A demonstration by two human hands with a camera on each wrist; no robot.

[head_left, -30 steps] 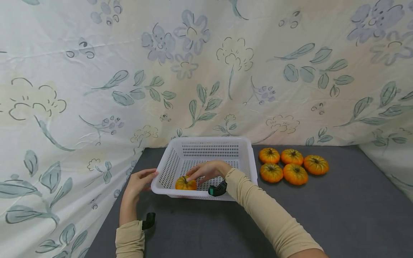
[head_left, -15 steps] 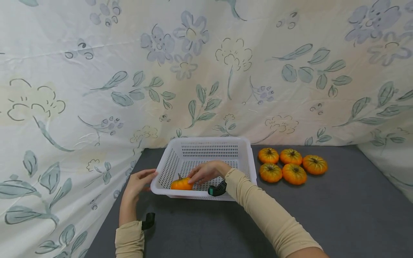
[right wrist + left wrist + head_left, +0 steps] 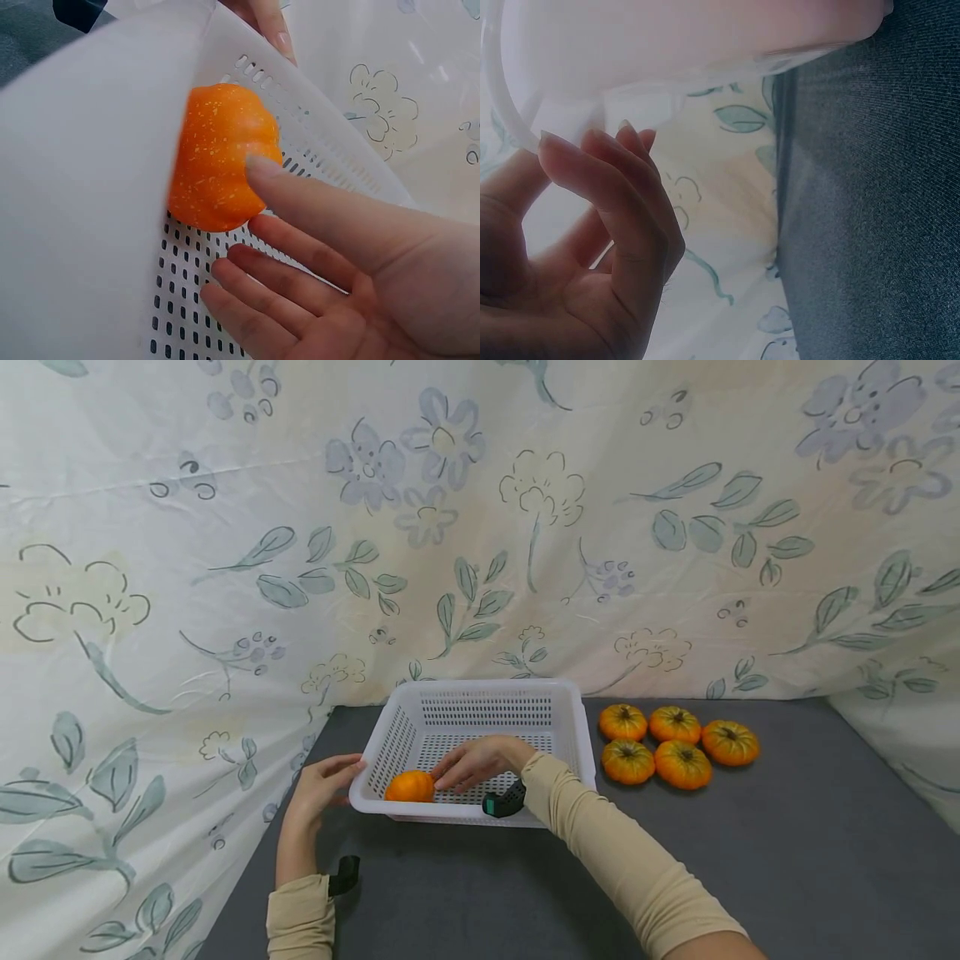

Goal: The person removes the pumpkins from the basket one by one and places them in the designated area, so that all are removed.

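Inside the white plastic basket, an orange pumpkin leans in the near left corner, its smooth speckled side turned to the right wrist camera. My right hand is in the basket just right of the pumpkin. In the right wrist view its fingers are loosely extended, and the thumb tip overlaps the pumpkin's edge; contact is unclear. My left hand pinches the basket's left rim between thumb and forefinger, as the left wrist view shows. The pumpkin's stem is not visible now.
Several orange pumpkins sit grouped on the dark grey table right of the basket. A floral cloth hangs behind the table and along its left side. The basket's near wall stands between the camera and part of the pumpkin.
The pumpkin in the basket has shifted left and tipped over, so its stem has gone from sight. My right hand's fingers have come away from its top. My left hand stays at the rim.
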